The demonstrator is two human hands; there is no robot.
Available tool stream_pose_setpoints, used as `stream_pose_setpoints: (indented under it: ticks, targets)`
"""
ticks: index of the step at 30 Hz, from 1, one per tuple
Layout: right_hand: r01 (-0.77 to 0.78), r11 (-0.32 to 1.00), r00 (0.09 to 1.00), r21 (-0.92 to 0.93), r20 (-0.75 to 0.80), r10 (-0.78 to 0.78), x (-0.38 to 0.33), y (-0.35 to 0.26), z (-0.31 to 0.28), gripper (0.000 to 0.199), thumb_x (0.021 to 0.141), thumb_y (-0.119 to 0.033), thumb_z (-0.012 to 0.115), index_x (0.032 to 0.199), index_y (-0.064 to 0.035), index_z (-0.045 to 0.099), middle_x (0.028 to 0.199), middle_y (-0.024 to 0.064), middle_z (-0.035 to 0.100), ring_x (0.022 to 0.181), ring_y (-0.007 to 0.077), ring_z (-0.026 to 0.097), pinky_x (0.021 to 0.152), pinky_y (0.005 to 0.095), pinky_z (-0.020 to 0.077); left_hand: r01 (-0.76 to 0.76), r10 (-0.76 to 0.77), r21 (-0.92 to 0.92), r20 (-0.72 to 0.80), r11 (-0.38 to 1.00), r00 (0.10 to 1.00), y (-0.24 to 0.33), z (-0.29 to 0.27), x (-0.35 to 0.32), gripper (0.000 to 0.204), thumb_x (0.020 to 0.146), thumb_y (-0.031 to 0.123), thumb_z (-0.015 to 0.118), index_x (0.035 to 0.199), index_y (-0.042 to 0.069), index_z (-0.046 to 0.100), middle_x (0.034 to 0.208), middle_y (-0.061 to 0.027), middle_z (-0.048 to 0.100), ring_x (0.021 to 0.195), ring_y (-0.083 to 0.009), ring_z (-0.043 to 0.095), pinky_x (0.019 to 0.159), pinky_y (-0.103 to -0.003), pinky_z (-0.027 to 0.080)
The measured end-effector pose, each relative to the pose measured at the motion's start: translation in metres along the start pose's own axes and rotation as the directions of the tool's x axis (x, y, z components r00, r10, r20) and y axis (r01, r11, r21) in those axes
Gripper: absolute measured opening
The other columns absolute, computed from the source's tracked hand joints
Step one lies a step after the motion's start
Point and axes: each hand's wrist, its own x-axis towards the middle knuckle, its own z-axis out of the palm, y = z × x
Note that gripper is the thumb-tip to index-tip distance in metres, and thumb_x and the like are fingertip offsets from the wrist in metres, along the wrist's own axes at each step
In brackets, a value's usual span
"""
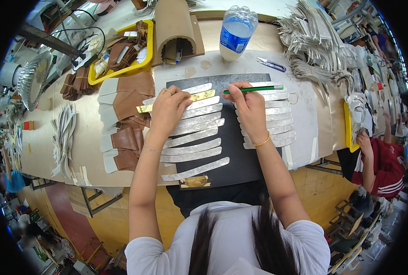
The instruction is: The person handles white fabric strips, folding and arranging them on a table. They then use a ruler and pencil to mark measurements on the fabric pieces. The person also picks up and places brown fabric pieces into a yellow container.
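My left hand has its fingers curled together on a narrow yellow patterned strip, pressing it over the pale silvery strips. These lie in a slanted column on a dark board. In my right hand is a slim green pencil, pinched between the fingers with one end toward the yellow strip. A second column of silvery strips lies under and beside my right wrist. Brown leather pieces with pale backing overlap left of my left forearm.
Behind stand a yellow basket of brown pieces, a brown arched form and a water bottle. Thread snips lie near stacked pale strips. Bundled strips lie at left; a person in red works at right.
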Motion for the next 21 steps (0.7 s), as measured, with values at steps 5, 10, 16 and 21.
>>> stream_pose_setpoints:
  ticks: [5,10,16,21]
  targets:
    - [0.054,0.995,0.997,-0.088,0.055,-0.05,0.009,0.005,0.008,0.027,0.098,-0.026,0.06,0.095,0.0001,0.066,0.074,0.0122,0.067,0.069,0.0231,0.068,0.065,0.0308,0.0511,-0.01,0.01,-0.001,-0.015,1.0,1.0,-0.001,0.001,0.0,0.016,0.08,0.015,0.076,0.091,0.004,0.074,0.086,-0.009,0.062,0.084,-0.0283,0.06,0.076,-0.039,0.048]
    - [0.213,0.912,0.961,-0.35,0.243,-0.131,0.023,0.004,0.038,0.027,0.096,-0.027,0.061,0.095,-0.0004,0.067,0.072,0.0137,0.066,0.068,0.027,0.066,0.063,0.0354,0.0499,0.009,-0.009,0.027,-0.001,1.0,1.0,-0.001,0.001,0.002,0.015,0.079,0.015,0.075,0.09,0.005,0.074,0.085,-0.0084,0.063,0.083,-0.0287,0.06,0.076,-0.039,0.048]
    - [0.285,0.807,0.939,-0.517,0.321,-0.126,0.032,0.009,0.054,0.032,0.096,-0.035,0.058,0.089,-0.0055,0.068,0.078,0.0156,0.068,0.071,0.0347,0.066,0.064,0.0428,0.052,0.0,0.002,0.054,-0.029,0.999,1.0,0.001,0.003,0.003,0.009,0.078,0.015,0.074,0.084,0.008,0.074,0.083,-0.0063,0.062,0.083,-0.0276,0.06,0.075,-0.039,0.049]
    - [0.338,0.762,0.927,-0.553,0.334,-0.169,0.03,0.01,0.057,0.034,0.096,-0.036,0.058,0.084,-0.0058,0.067,0.076,0.0146,0.067,0.068,0.0349,0.066,0.061,0.0433,0.0521,0.0,0.002,0.064,-0.026,0.998,1.0,0.001,0.002,0.003,0.009,0.077,0.014,0.074,0.084,0.008,0.074,0.083,-0.0064,0.062,0.084,-0.0275,0.06,0.076,-0.039,0.049]
